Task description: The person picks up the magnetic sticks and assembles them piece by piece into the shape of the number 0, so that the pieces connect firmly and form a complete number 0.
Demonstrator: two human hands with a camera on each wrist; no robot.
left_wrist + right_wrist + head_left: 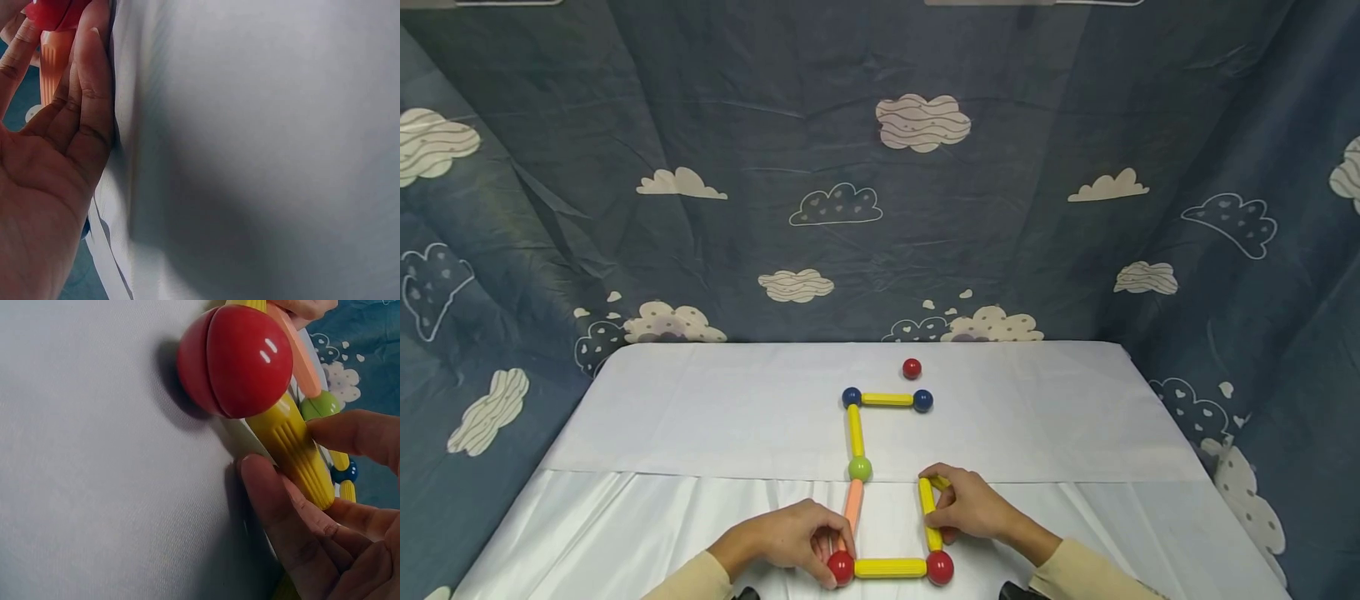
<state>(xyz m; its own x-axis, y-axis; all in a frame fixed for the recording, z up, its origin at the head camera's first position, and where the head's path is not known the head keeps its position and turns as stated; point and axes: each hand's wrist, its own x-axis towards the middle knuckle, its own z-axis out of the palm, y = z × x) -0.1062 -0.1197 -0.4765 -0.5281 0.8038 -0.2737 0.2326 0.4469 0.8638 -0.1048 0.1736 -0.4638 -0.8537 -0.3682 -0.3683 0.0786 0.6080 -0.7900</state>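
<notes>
Hands work at the near edge of the white table (700, 400). The left hand (793, 537) pinches the red ball (841, 567) at 7 o'clock of the frame of sticks, just below the orange stick (853, 502). The right hand (972, 502) pinches the yellow stick (929, 515) at 4 o'clock, which touches another red ball (939, 567). A loose red ball (912, 367) lies at 12 o'clock, apart.

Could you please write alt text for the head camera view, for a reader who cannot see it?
Two hands work on a flat frame of sticks and balls on a white table: the left hand holds the near-left red ball, and the right hand pinches an upright yellow stick. A loose red ball lies beyond the frame, before a cloud-print backdrop.
</notes>
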